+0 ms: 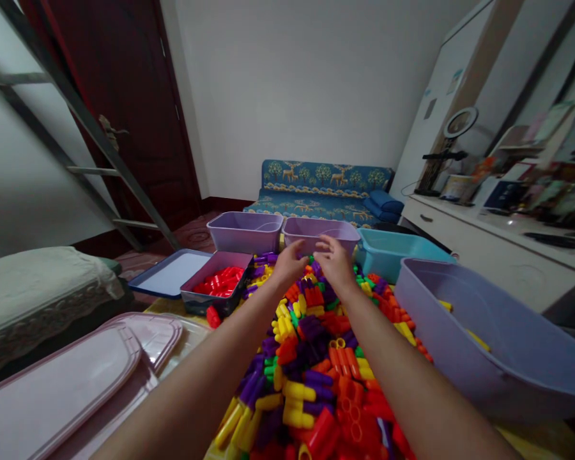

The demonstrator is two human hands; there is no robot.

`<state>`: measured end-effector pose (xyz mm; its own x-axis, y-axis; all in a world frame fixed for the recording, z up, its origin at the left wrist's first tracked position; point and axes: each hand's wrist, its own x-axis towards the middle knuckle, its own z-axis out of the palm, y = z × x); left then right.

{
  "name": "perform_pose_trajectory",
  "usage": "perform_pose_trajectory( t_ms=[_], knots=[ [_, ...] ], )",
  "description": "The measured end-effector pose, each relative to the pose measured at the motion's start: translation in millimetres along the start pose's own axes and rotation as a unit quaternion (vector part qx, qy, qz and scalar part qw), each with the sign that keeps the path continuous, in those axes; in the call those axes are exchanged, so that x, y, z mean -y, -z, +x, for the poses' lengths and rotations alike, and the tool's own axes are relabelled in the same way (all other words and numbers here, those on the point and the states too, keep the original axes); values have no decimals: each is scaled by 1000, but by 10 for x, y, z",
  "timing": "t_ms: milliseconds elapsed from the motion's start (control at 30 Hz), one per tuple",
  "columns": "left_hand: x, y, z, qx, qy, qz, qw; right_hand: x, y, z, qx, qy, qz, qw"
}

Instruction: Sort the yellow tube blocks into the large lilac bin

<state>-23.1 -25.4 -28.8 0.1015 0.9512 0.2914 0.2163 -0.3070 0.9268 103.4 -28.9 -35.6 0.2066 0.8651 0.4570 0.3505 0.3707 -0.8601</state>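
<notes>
Both of my hands reach forward over a big pile of bright plastic bullet-shaped building blocks, in red, orange, yellow, purple and green. My left hand is above the far part of the pile, thumb and fingers apart, with nothing visible in it. Close beside it, my right hand also has its fingers apart and shows nothing held. The two hands face each other without touching, in front of the middle purple bin. Some fingertips are hard to make out against the bin.
Another purple bin stands back left, a turquoise bin back right. A large lavender bin with a few yellow pieces is at right. A tin of red blocks, its lid and pink lids lie left.
</notes>
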Motion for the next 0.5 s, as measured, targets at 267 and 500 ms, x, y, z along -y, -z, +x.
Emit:
perform_pose_trajectory(
  t_ms=[267, 500],
  knots=[
    [408, -48, -741, 15, -51, 316, 947, -405, 279, -686, 40, 1, -192, 981],
    [408, -131, -802, 49, -83, 361, 928, -453, 223, -822, 96, -1, -205, 974]
  ],
)
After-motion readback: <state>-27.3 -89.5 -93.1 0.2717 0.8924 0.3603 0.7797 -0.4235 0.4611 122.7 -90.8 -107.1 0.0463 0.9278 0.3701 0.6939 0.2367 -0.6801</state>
